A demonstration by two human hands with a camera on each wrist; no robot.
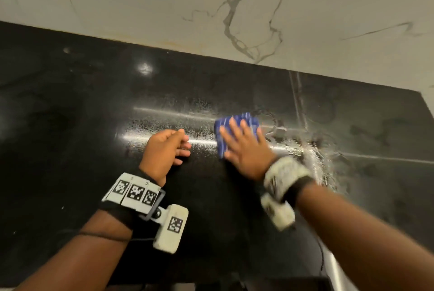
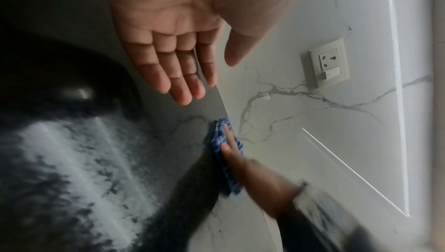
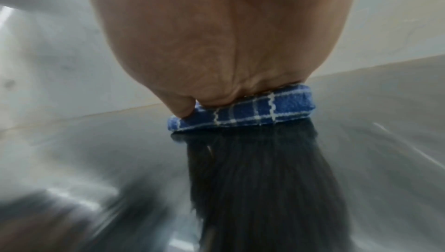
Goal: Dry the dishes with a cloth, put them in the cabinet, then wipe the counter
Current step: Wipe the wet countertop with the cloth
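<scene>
The right hand (image 1: pixel 244 149) presses flat, fingers spread, on the folded blue checked cloth (image 1: pixel 237 126); steady overlapping strokes should clear the wet black stone counter (image 1: pixel 70 126), while the left hand (image 1: pixel 164 149) rests loosely open, holding nothing.

Right hand (image 1: pixel 244 147) presses blue cloth (image 1: pixel 237 126) flat on wet black counter (image 1: pixel 82 107).

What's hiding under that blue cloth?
The blue cloth lies flat on the black counter, pressed down by the right hand. Only counter shows around it; the patch beneath is covered.
</scene>
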